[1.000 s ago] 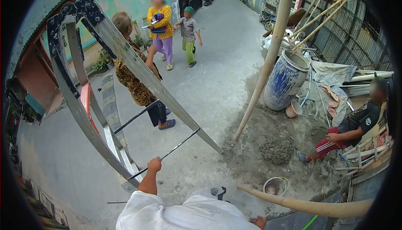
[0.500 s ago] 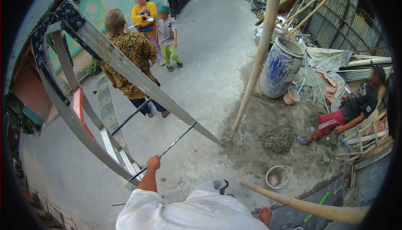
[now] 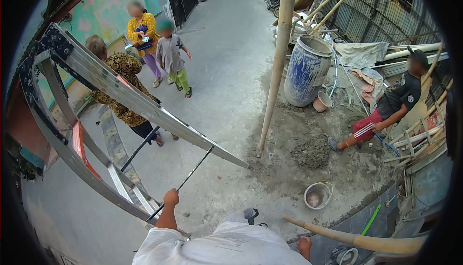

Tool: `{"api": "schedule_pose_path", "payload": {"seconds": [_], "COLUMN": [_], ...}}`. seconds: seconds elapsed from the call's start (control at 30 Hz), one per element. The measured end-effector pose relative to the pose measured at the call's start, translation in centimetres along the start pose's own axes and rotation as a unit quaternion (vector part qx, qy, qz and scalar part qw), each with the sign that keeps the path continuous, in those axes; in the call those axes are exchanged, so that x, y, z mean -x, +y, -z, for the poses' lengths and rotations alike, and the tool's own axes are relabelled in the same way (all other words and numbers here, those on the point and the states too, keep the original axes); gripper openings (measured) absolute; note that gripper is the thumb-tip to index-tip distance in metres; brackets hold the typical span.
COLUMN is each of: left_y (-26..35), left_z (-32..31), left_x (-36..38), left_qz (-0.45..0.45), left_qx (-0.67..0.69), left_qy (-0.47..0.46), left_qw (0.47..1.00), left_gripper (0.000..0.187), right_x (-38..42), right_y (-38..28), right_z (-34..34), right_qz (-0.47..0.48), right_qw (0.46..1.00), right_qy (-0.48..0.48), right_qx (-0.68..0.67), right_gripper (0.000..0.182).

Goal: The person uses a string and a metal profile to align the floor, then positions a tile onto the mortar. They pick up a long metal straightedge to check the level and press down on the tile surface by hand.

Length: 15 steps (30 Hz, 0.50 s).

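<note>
My left hand [image 3: 171, 197] is closed around a thin dark rod [image 3: 195, 167], which runs across the lower part of a metal ladder [image 3: 144, 103] on the left. The ladder leans at a slant, with an orange-red piece [image 3: 79, 147] between its rails. Low in the view, right of my white shirt, my right hand [image 3: 304, 244] has its fingers curled; nothing can be made out in it. Near that hand lies a thick bamboo pole [image 3: 347, 236]. A pail [image 3: 318, 195] stands on the ground beyond the pole.
An upright bamboo pole [image 3: 277, 72] stands ahead. Right of it are a blue drum [image 3: 308, 74], a small bucket [image 3: 322, 102] and a wet mortar heap [image 3: 311, 151]. A person in red shorts [image 3: 369, 126] is at the right. Three people stand behind the ladder.
The view has shifted, so most things sit further left. The person at the right stands more upright, and the person in green trousers has stepped nearer. My left hand still holds the rod.
</note>
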<state>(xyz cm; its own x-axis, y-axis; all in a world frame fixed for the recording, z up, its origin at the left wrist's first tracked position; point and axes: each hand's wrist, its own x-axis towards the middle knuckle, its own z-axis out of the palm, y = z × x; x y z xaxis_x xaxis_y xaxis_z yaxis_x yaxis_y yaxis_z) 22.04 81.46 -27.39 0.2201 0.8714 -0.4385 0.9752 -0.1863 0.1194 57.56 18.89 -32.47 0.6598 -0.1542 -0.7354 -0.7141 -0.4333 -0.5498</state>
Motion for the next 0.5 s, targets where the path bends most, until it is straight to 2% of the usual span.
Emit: {"api": "schedule_pose_path", "payload": {"seconds": [0.13,0.2,0.4,0.5], "left_y": [-0.3,-0.4,-0.4,-0.5], "left_z": [0.1,0.1,0.5,0.5], "left_x": [-0.1,-0.3,-0.5,-0.8], "left_qz": [-0.012,-0.016,-0.028,-0.035], "left_qx": [0.002,0.004,0.015,0.019], "left_qy": [-0.010,-0.009,-0.026,-0.032], "left_qw": [1.000,1.000,0.999,0.999], "left_gripper": [0.028,0.028,0.031,0.032], "right_x": [0.5,0.1,0.2,0.6], "right_y": [-0.6,-0.4,-1.5,-2.0], "right_z": [-0.4,-0.6,-0.5,-0.5], "right_qz": [0.012,0.030,0.015,0.029], "right_qw": [1.000,0.999,0.998,0.999], "right_qy": [-0.002,-0.005,-0.012,0.004], "right_qx": [0.010,-0.044,-0.059,-0.028], "right_gripper": [0.017,0.015,0.013,0.014]}}
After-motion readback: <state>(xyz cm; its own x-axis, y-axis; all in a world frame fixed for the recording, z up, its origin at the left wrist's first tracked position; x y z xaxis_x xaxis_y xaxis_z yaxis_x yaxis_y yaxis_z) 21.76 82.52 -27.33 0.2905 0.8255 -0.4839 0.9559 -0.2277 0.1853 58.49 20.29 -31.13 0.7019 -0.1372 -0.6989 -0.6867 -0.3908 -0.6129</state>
